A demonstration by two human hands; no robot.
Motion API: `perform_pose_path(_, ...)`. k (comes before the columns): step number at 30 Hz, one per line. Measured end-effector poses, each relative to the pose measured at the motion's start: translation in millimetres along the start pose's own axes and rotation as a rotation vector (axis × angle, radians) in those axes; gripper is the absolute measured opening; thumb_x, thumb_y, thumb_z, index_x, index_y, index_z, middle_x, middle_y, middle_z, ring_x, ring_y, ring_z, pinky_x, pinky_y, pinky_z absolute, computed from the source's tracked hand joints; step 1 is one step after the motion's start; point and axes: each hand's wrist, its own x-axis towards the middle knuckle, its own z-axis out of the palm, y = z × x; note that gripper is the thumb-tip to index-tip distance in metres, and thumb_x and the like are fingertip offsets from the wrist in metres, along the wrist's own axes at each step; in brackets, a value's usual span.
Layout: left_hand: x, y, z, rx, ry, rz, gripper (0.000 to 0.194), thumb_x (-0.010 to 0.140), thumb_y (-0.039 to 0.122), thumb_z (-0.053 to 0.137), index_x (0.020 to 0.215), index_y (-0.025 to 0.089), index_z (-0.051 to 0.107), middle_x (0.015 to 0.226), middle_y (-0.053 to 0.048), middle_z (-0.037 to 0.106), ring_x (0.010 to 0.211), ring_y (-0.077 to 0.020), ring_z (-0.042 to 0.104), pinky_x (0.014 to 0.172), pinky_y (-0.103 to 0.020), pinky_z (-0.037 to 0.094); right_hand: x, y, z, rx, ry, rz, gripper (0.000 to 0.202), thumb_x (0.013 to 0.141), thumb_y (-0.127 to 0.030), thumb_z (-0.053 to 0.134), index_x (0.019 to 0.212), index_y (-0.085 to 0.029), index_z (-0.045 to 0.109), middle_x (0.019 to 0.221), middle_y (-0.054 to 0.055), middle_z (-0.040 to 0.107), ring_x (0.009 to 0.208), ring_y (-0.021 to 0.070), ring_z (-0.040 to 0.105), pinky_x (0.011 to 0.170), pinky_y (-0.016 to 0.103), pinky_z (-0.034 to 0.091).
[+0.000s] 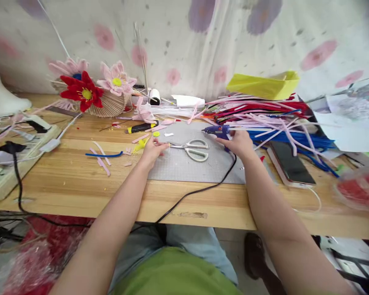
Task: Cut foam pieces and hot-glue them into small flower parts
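My right hand (240,144) is closed round the handle of a purple-blue hot glue gun (217,130), whose nozzle points left over the grey cutting mat (184,170). My left hand (153,152) is at the mat's left side, thumb and fingers pinched together. A tiny yellowish bit shows at the fingertips, too small to name. White-handled scissors (197,150) lie between my hands, with their blades toward the left one. Behind my left hand are yellow fuzzy pieces (140,145) and a small yellow disc (156,134).
Pipe cleaners (264,119) in several colours are heaped at the back right, near a phone (292,164). Fuzzy flowers (86,93) stand back left. A utility knife (142,127) and a blue pipe cleaner (104,155) lie left. A black cord (190,192) crosses the table's front edge.
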Motion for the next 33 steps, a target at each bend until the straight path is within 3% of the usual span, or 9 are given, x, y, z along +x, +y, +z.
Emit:
perform_pose_path(3, -2, 2, 1.8, -0.017, -0.005, -0.021, 0.052, 0.046, 0.024, 0.075, 0.079, 0.022, 0.035, 0.073, 0.000, 0.063, 0.069, -0.0148, 0.061, 0.048, -0.020, 0.038, -9, -13, -22, -0.139, -0.170, 0.074, 0.041, 0.061, -0.056, 0.069, 0.070, -0.019, 0.054, 0.071, 0.008, 0.059, 0.071, 0.0213, 0.053, 0.062, 0.031, 0.036)
perform_pose_path(6, -3, 3, 3.3, -0.019, -0.013, -0.027, 0.053, 0.046, 0.023, 0.075, 0.079, 0.022, 0.034, 0.074, -0.001, 0.064, 0.073, -0.0160, 0.061, 0.050, -0.020, 0.037, -19, -41, -27, 0.025, -0.412, -0.052, 0.041, 0.066, -0.058, 0.064, 0.065, -0.020, 0.049, 0.060, 0.000, 0.052, 0.058, 0.0131, 0.044, 0.056, 0.027, 0.030)
perform_pose_path(11, -5, 3, 3.6, 0.007, -0.090, -0.020, 0.055, 0.045, 0.024, 0.077, 0.081, 0.022, 0.035, 0.073, -0.001, 0.066, 0.065, -0.0131, 0.060, 0.048, -0.019, 0.035, -23, -99, 8, 0.451, -0.520, -0.284, 0.048, 0.074, -0.067, 0.048, 0.071, -0.019, 0.051, 0.064, -0.001, 0.052, 0.060, 0.0107, 0.044, 0.057, 0.025, 0.032)
perform_pose_path(16, -8, 4, 2.5, 0.063, -0.161, -0.072, 0.058, 0.043, 0.027, 0.080, 0.082, 0.022, 0.037, 0.067, 0.001, 0.065, 0.058, -0.0120, 0.057, 0.046, -0.019, 0.032, -16, -130, 40, 0.319, -0.687, -0.457, 0.048, 0.079, -0.063, 0.044, 0.072, -0.018, 0.056, 0.067, 0.000, 0.055, 0.065, 0.0123, 0.047, 0.061, 0.025, 0.032)
perform_pose_path(22, -8, 5, 0.2, 0.123, -0.208, -0.084, 0.055, 0.044, 0.024, 0.079, 0.083, 0.021, 0.040, 0.063, 0.001, 0.064, 0.058, -0.0114, 0.056, 0.044, -0.018, 0.032, -15, -132, 47, 0.366, -0.773, -0.560, 0.043, 0.081, -0.057, 0.043, 0.074, -0.017, 0.057, 0.067, -0.001, 0.050, 0.064, 0.0110, 0.042, 0.061, 0.024, 0.030)
perform_pose_path(25, -8, 8, -2.0, 0.127, -0.206, -0.083, 0.051, 0.046, 0.026, 0.078, 0.083, 0.021, 0.042, 0.068, -0.001, 0.066, 0.058, -0.0112, 0.055, 0.043, -0.017, 0.033, -16, -127, 50, 0.473, -0.746, -0.494, 0.043, 0.079, -0.058, 0.045, 0.067, -0.017, 0.052, 0.061, -0.003, 0.043, 0.059, 0.0090, 0.037, 0.057, 0.024, 0.028)
perform_pose_path(28, -6, 12, -3.9, 0.076, -0.133, -0.095, 0.041, 0.049, 0.025, 0.072, 0.077, 0.021, 0.042, 0.071, -0.002, 0.067, 0.055, -0.0096, 0.051, 0.041, -0.017, 0.033, -17, -121, 56, 0.615, -0.752, -0.392, 0.043, 0.077, -0.059, 0.049, 0.064, -0.018, 0.046, 0.057, -0.005, 0.038, 0.054, 0.0077, 0.033, 0.053, 0.024, 0.027)
perform_pose_path(33, -3, 13, -4.5, -0.042, -0.043, -0.067, 0.031, 0.051, 0.024, 0.063, 0.072, 0.021, 0.041, 0.069, -0.002, 0.066, 0.053, -0.0084, 0.049, 0.041, -0.017, 0.036, -18, -113, 65, 0.822, -0.794, -0.319, 0.040, 0.075, -0.057, 0.056, 0.068, -0.018, 0.048, 0.058, -0.005, 0.044, 0.053, 0.0073, 0.039, 0.052, 0.023, 0.032)
